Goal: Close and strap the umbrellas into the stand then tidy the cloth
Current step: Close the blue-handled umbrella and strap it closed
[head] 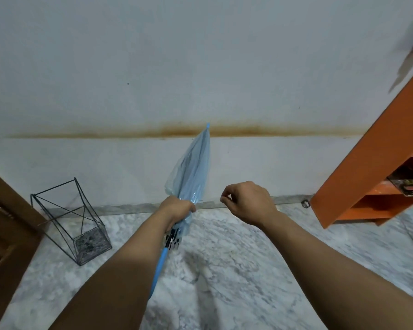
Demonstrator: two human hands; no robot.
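One light-blue umbrella (191, 172), canopy collapsed, is gripped at its bunched lower edge by the left hand (177, 210), tip raised, keeping folds gathered. The right hand (246, 202) pinches what is probably the strap, too faint to confirm. The wire stand (72, 220) waits left, well apart.

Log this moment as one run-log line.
left hand: grips closed blue umbrella | right hand: pinching, strap unclear | wire stand: holds no umbrella | strap: not yet fastened

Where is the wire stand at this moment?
In the head view, the wire stand is on the marble floor at lower left, against the wall, beside the brown door and left of the umbrella.
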